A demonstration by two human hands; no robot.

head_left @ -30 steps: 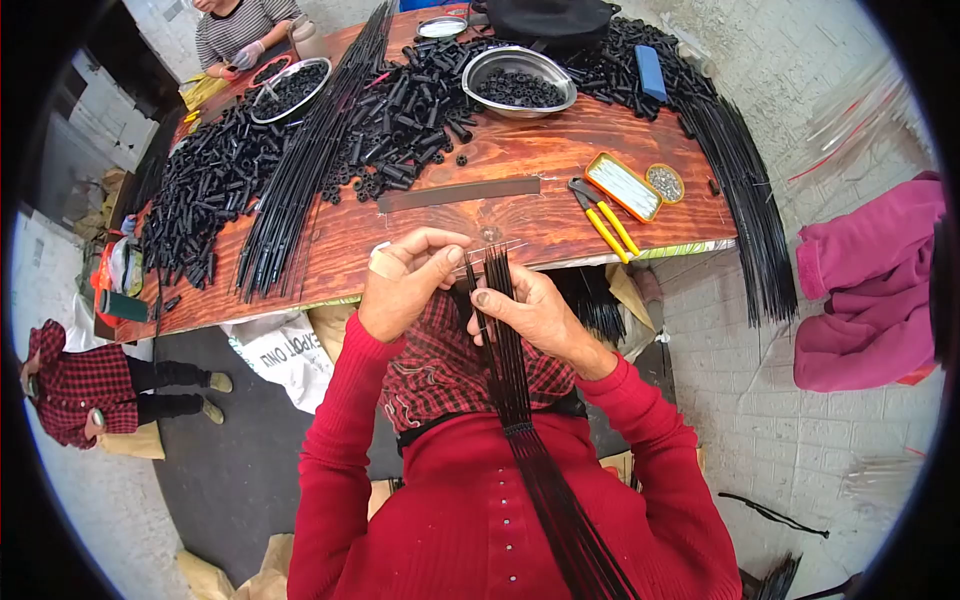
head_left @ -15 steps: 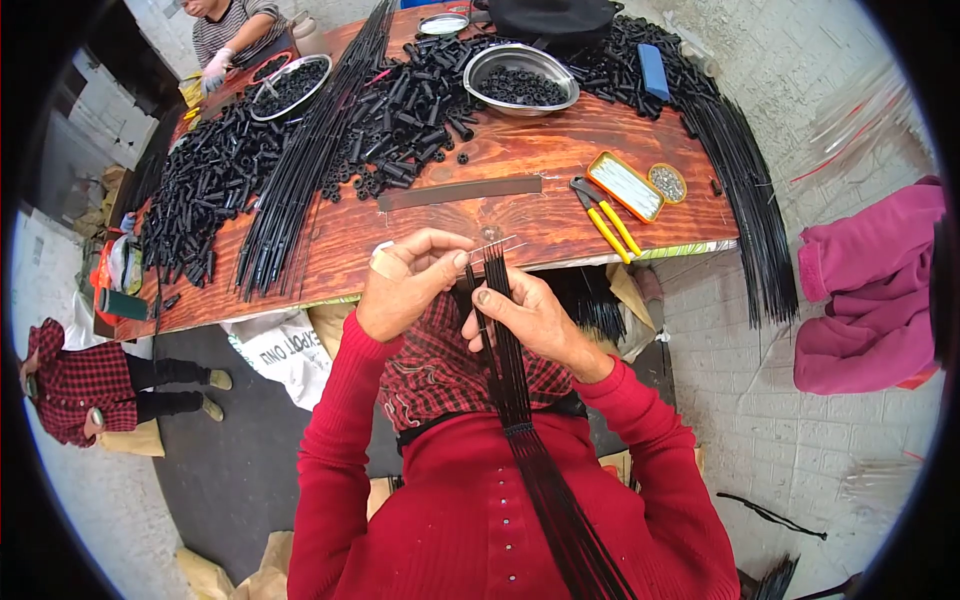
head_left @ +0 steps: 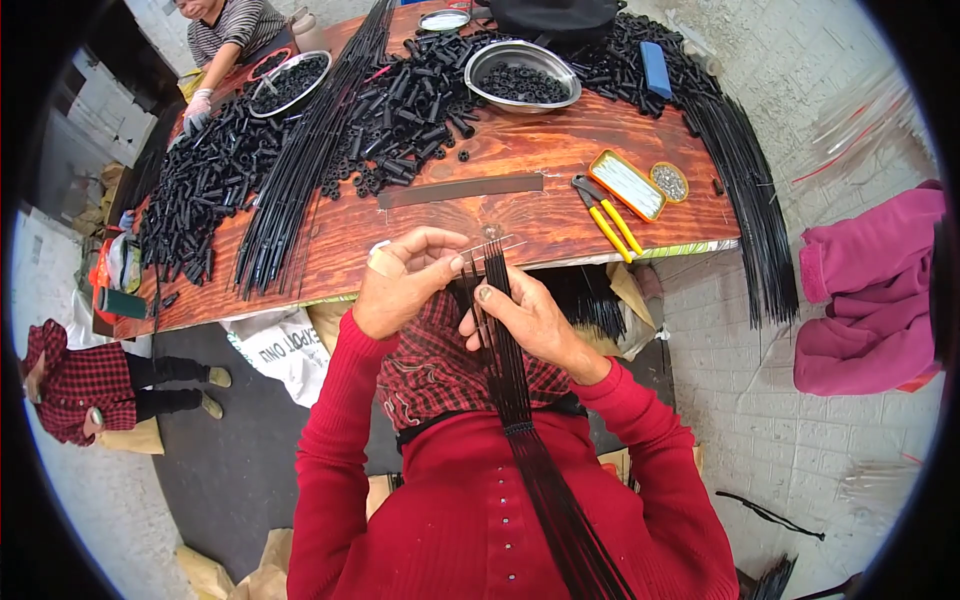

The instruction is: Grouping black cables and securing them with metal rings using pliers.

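In front of my lap, my right hand (head_left: 535,318) is closed round a flat bundle of thin black strands (head_left: 513,385). The strands run down across my red top to the lower edge, with a band of binding partway along. My left hand (head_left: 402,285) pinches thin silvery wire pins (head_left: 492,245) between thumb and fingertips. These pins lie crosswise at the upper ends of the strands; whether they pass through them is too fine to tell. A bandage (head_left: 388,263) is on the back of my left hand.
On the wooden table (head_left: 470,220) lie yellow-handled pliers (head_left: 608,220), a tin of white sticks (head_left: 627,185), a flat dark strip (head_left: 460,190) and heaps of black tubes (head_left: 400,120). A metal bowl (head_left: 523,102) holds small black parts. A gloved co-worker's hand (head_left: 197,112) is at the far left.
My hands stay nearly in place, with the left fingertips shifted very slightly at the pins. The co-worker's gloved hand has reached down and left onto the heap of black parts.
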